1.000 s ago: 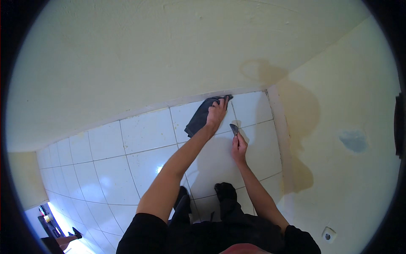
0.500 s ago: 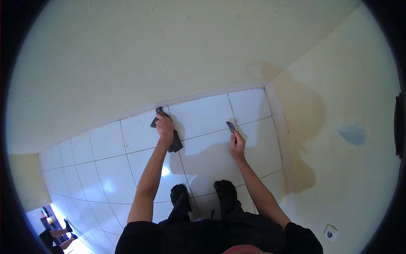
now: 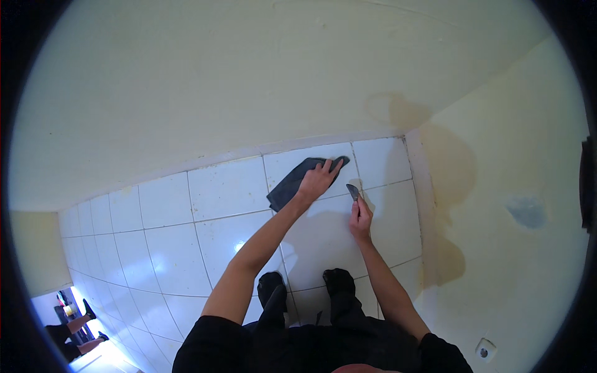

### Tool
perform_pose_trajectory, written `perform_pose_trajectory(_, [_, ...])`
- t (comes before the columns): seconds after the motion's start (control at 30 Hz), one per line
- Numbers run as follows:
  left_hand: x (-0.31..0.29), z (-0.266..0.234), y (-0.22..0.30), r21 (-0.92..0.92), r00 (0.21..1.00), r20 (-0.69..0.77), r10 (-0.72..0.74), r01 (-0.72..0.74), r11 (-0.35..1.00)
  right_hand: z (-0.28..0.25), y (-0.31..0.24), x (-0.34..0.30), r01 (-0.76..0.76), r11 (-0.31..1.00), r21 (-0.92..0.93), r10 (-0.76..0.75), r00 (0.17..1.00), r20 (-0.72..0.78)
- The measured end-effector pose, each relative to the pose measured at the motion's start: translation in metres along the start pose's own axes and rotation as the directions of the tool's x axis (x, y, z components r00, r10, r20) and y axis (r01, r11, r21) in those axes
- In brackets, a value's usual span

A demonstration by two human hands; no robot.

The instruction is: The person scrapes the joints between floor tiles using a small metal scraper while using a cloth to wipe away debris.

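Observation:
My left hand (image 3: 317,182) is on a dark grey cloth (image 3: 291,189) over the white floor tiles near the wall. Its fingers press and grip the cloth's right part, while the rest trails out to the left, spread flat. To the right, my right hand (image 3: 360,219) is closed round the handle of a small knife (image 3: 352,191). The knife's short grey blade points up and away from me, apart from the cloth. Most of the handle is hidden in the fist.
White floor tiles (image 3: 163,205) with small brownish specks meet a cream wall (image 3: 186,93). A side wall (image 3: 497,155) with a blue-grey patch meets it at the right corner. A wall socket (image 3: 485,350) is at lower right. Another person's legs (image 3: 78,336) show at far lower left.
My left hand has swept the cloth to the right across the tiles, and the cloth has spread out. My right hand, still with the knife, has shifted slightly right and down.

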State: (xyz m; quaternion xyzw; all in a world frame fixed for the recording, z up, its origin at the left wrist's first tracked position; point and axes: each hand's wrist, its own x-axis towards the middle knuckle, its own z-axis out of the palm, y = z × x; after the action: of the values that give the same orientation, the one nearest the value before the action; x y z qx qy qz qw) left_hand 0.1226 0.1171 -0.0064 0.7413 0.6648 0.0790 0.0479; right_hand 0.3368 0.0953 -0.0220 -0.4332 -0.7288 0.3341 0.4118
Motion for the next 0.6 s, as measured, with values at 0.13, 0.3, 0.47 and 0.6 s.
perform_pose_trajectory(0.13, [0.008,-0.001,-0.018,-0.002,0.968,0.047,-0.246,0.246,0.969,-0.003,0.006,0.0,0.031,0.998,-0.049,-0.031,1.0,0.005])
perform_pose_trajectory(0.3, [-0.055,-0.02,-0.065,-0.066,0.897,0.012,-0.443,0.443,0.894,-0.002,0.003,0.0,0.024,0.999,-0.036,-0.024,1.0,0.01])
perform_pose_trajectory(0.47, [-0.128,-0.034,-0.109,-0.15,0.688,-0.021,-0.725,0.715,0.683,-0.002,0.004,-0.004,-0.044,0.995,-0.086,0.048,0.998,0.042])
perform_pose_trajectory(0.6, [-0.142,-0.031,-0.12,-0.228,0.549,-0.104,-0.83,0.799,0.557,0.0,-0.002,-0.001,0.033,0.979,-0.203,-0.025,0.999,0.039])
